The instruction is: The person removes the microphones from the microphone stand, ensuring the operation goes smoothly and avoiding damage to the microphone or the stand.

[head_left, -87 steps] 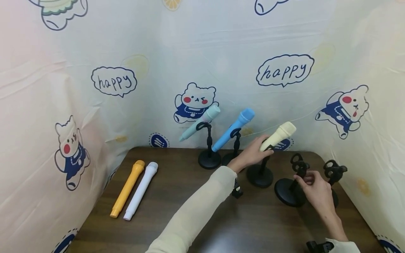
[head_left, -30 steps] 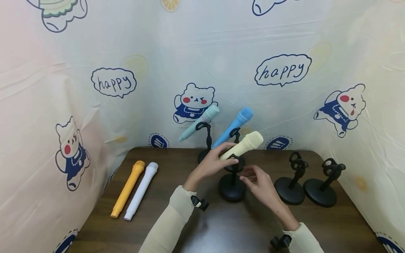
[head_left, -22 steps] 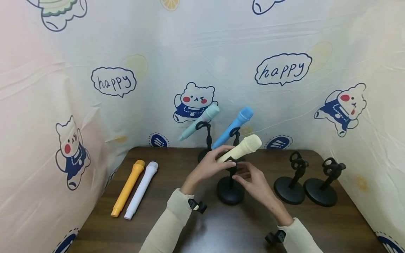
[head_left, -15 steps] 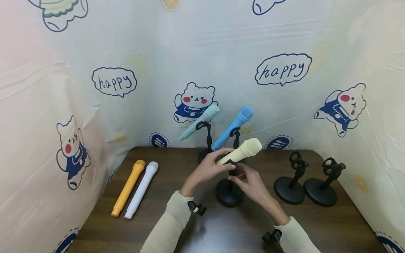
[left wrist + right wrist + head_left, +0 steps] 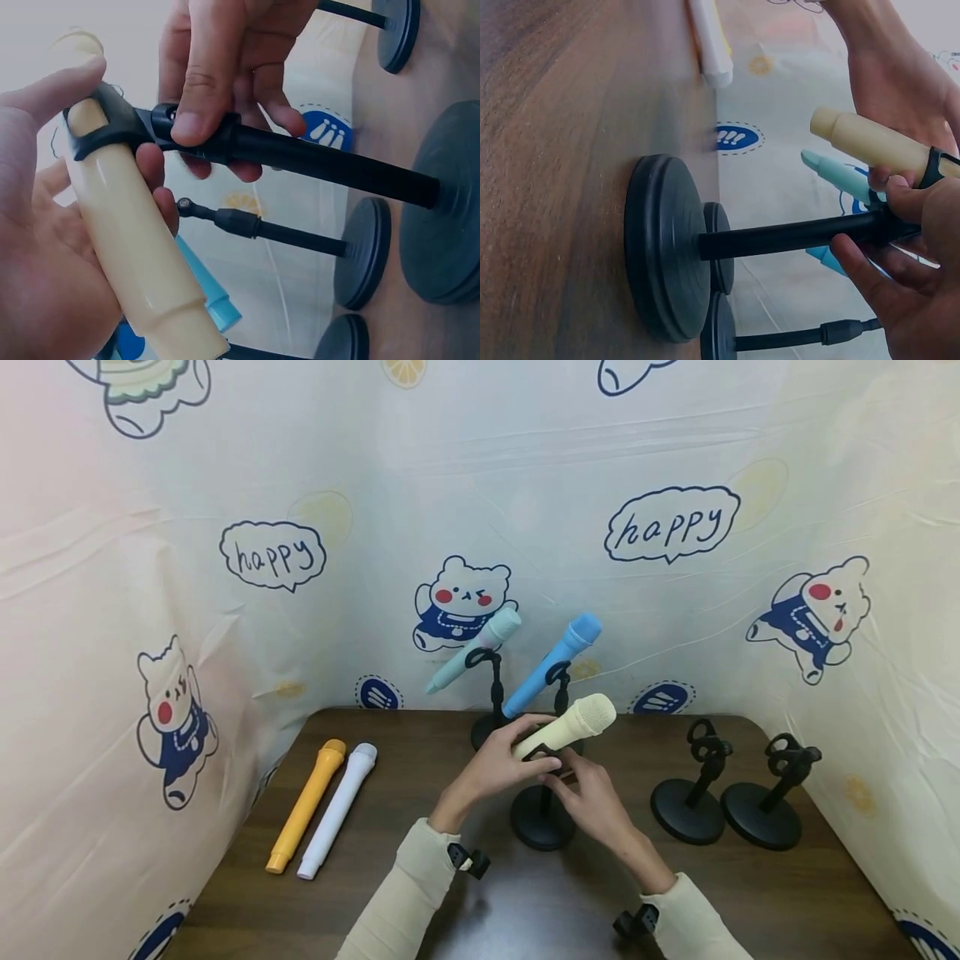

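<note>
My left hand (image 5: 498, 764) grips the cream microphone (image 5: 570, 727), which slants up to the right with its head away from me. The black clip of a microphone stand (image 5: 543, 827) wraps round its handle. My right hand (image 5: 596, 797) pinches that stand at the joint just below the clip; in the left wrist view the thumb (image 5: 196, 112) presses on the joint (image 5: 225, 139). In the right wrist view the stand's round base (image 5: 667, 247) is on the table, the pole (image 5: 780, 238) rising from it to my fingers.
Behind stand a mint microphone (image 5: 450, 670) and a blue microphone (image 5: 551, 664), each in a black stand. Two stands without microphones, a nearer-centre stand (image 5: 686, 810) and an outer stand (image 5: 761, 814), are at right. An orange microphone (image 5: 303, 810) and a white microphone (image 5: 337, 810) lie at left.
The cream microphone and its stand have moved left and nearer to me with my left hand. My right hand has left one of the right-side stands and now holds the cream microphone's stand.
</note>
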The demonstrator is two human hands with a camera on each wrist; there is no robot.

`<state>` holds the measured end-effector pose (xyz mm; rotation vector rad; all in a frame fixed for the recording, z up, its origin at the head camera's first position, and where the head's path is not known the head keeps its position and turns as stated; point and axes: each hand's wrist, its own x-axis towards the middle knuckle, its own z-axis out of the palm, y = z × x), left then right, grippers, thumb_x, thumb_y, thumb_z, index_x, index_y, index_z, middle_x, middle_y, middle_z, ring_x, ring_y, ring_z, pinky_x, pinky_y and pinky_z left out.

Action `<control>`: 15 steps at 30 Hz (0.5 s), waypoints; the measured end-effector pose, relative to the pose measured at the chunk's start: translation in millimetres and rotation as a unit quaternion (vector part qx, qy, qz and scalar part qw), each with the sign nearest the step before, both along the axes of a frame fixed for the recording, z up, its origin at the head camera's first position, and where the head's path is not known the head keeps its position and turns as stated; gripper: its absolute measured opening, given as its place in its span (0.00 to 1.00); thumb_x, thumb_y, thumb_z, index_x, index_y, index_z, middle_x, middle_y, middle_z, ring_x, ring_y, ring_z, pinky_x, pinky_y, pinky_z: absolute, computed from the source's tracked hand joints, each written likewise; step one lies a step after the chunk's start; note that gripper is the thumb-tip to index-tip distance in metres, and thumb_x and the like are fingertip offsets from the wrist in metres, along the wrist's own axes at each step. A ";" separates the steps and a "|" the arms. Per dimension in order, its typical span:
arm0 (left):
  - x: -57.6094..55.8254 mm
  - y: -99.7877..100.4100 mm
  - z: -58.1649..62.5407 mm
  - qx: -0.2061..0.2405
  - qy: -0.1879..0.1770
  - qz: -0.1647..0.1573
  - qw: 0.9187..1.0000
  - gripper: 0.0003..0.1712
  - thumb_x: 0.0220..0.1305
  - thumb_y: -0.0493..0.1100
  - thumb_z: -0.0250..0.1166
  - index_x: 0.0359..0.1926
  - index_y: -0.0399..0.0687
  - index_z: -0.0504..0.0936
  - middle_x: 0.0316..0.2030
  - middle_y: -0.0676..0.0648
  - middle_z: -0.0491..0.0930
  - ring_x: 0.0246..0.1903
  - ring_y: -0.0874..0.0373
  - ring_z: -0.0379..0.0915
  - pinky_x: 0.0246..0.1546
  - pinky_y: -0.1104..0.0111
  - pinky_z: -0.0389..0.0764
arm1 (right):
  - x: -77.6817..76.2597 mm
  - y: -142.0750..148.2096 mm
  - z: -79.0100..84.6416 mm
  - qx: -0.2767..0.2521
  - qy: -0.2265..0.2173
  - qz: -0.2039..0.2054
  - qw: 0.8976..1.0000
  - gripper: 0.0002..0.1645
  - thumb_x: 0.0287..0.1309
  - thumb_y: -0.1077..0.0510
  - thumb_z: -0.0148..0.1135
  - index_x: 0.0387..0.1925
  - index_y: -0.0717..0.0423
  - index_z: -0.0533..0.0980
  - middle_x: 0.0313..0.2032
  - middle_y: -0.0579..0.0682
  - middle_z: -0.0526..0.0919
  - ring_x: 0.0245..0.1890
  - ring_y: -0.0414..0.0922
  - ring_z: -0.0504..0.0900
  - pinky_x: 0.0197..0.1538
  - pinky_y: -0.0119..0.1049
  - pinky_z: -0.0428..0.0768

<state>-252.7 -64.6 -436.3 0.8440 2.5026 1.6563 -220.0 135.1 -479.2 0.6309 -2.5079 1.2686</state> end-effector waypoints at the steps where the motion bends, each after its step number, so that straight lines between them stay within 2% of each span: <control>1: 0.5 1.2 0.5 -0.011 0.006 0.005 1.000 0.36 0.66 0.52 0.77 0.73 0.64 0.76 0.61 0.51 0.82 0.49 0.55 0.78 0.50 0.58 0.81 | 0.1 0.0 0.1 0.000 0.001 0.000 1.000 0.17 0.70 0.58 0.70 0.56 0.57 0.80 0.49 0.55 0.90 0.45 0.51 0.91 0.48 0.51 0.90; 5: 2.5 8.1 3.3 -0.064 0.043 0.031 0.997 0.34 0.67 0.59 0.75 0.70 0.58 0.77 0.57 0.53 0.83 0.47 0.58 0.79 0.48 0.62 0.81 | 0.1 -0.4 0.6 0.003 0.012 -0.004 1.000 0.19 0.69 0.60 0.71 0.58 0.59 0.80 0.49 0.56 0.89 0.44 0.51 0.91 0.48 0.52 0.90; 8: 4.4 13.7 4.9 -0.100 0.074 0.053 0.991 0.32 0.69 0.63 0.72 0.65 0.55 0.77 0.50 0.54 0.82 0.42 0.59 0.77 0.43 0.64 0.80 | -0.3 -1.0 1.2 0.004 0.026 -0.011 1.000 0.19 0.66 0.61 0.73 0.56 0.60 0.81 0.47 0.55 0.89 0.43 0.50 0.90 0.47 0.52 0.90; 12: 6.0 18.2 4.9 -0.125 0.105 0.067 0.984 0.27 0.71 0.60 0.70 0.61 0.51 0.75 0.45 0.53 0.81 0.37 0.59 0.76 0.37 0.67 0.78 | -0.6 -2.2 1.7 0.008 0.040 -0.026 0.999 0.17 0.63 0.62 0.75 0.53 0.60 0.83 0.45 0.53 0.88 0.41 0.48 0.90 0.46 0.52 0.90; 15: 4.3 19.5 3.3 -0.125 0.116 0.063 0.983 0.24 0.73 0.55 0.69 0.59 0.49 0.75 0.44 0.51 0.82 0.35 0.60 0.76 0.36 0.68 0.78 | -0.5 -2.9 2.2 0.009 0.044 -0.034 0.998 0.17 0.61 0.63 0.76 0.52 0.60 0.84 0.43 0.53 0.88 0.40 0.48 0.89 0.46 0.52 0.90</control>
